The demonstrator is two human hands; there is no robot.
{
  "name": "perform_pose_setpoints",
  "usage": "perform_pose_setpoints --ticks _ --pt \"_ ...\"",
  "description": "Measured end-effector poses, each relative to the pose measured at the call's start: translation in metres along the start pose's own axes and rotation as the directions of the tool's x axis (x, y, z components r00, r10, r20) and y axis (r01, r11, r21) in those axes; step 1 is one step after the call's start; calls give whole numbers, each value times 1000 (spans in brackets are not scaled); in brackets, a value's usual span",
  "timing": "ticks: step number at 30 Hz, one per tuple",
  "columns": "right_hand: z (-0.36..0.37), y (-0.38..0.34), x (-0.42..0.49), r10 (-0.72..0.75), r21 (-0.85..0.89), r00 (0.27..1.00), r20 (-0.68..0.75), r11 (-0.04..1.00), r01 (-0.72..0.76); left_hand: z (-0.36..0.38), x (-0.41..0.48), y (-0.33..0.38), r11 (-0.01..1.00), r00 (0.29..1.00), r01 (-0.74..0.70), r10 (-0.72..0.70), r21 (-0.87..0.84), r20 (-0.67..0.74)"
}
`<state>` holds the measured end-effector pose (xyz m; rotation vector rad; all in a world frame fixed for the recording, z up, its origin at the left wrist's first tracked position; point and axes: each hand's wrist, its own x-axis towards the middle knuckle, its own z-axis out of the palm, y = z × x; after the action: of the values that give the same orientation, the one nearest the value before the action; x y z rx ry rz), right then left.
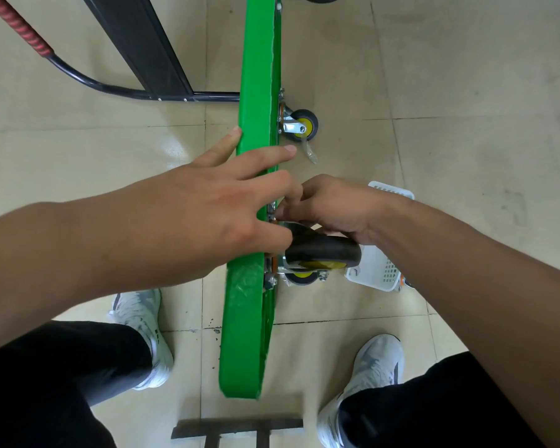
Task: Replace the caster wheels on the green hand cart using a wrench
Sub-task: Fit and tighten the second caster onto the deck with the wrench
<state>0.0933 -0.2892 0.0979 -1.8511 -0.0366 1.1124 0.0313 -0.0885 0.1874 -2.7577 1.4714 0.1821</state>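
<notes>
The green hand cart [256, 92] stands on its edge on the tiled floor, its underside facing right. My left hand [227, 202] lies over the platform's top edge with fingers spread and fairly straight, reaching down the wheel side. My right hand [330, 205] has curled fingers at the mounting plate of the near caster wheel [324, 252], a black tyre with a yellow hub. What the right fingers pinch is hidden. A smaller caster [301, 124] is mounted farther along the cart. No wrench is in view.
A white plastic basket [379, 270] sits on the floor right of the near caster, under my right wrist. The cart's black handle frame [136, 43] lies at the upper left. My shoes [143, 318] straddle the cart. A dark metal frame [236, 428] lies at the bottom edge.
</notes>
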Motion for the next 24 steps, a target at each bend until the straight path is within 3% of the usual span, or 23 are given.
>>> perform_pose_setpoints --ticks 8,24 --pt "-2 0 -2 -9 36 998 66 999 7 0 0 0 1000 1000 -4 4 4 -3" --pt "4 -8 -2 -21 -13 998 62 1000 22 0 1 -1 1000 1000 -18 17 25 19"
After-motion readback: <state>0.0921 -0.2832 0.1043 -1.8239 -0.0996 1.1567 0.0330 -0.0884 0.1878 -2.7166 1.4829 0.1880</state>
